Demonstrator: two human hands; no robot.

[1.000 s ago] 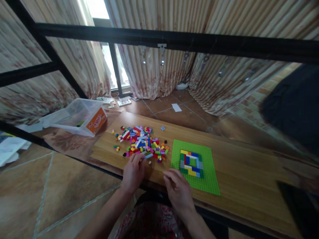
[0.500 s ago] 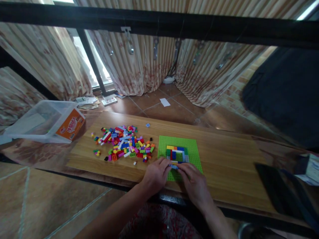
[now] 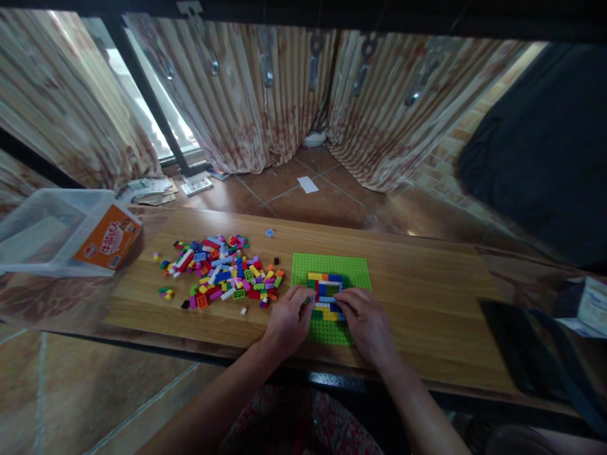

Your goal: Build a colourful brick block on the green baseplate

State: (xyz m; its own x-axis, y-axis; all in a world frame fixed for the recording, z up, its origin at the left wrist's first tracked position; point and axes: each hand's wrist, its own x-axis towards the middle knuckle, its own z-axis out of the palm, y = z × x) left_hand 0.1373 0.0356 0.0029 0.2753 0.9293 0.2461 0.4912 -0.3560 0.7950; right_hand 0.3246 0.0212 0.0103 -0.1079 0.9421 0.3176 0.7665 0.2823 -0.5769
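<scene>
A square frame of coloured building bricks (image 3: 327, 314) stands on a green studded baseplate (image 3: 351, 260), with walls of yellow, orange, blue, red and white around an inner opening. My left hand (image 3: 288, 321) is closed at the left side of this brick structure, thumb and fingertips together against its edge. From the right, my right hand (image 3: 370, 322) pinches at the opposite side, its fingertips touching the bricks near the inner opening. Whether a separate small brick sits between either set of fingertips is too small to make out.
Left of the baseplate lies a loose pile of mixed bricks (image 3: 227, 272) on the wooden board (image 3: 427, 303). A single light blue brick (image 3: 270, 232) lies farther back. A clear plastic bin (image 3: 52, 234) with an orange label stands at the far left. Striped curtains (image 3: 265, 120) hang behind.
Both hands have moved from the structure's near edge to its left and right sides, uncovering the yellow near row. The view has tilted downward and shifted slightly.
</scene>
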